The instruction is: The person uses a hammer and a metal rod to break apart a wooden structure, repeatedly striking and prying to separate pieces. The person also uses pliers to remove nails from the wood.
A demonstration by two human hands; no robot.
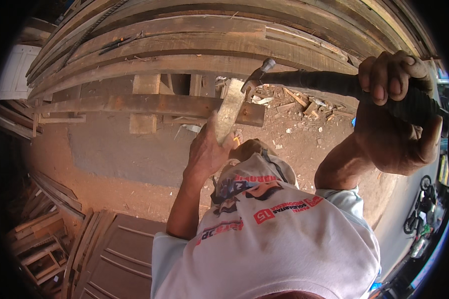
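**Hammer up, wood block held against the beam**

The small wood block (229,110) is pale, flat and narrow, standing on end with a slight tilt, its lower end pinched in the left hand (207,149). It sits right in front of the long brown beam (134,103), near the beam's right end. The hammer (334,84) has a dark handle gripped in the right hand (391,114), with its metal head right at the block's top end.

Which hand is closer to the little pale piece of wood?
Left. The left hand grips the pale wood piece from below. The right hand is off to the side, holding the hammer by its black handle.
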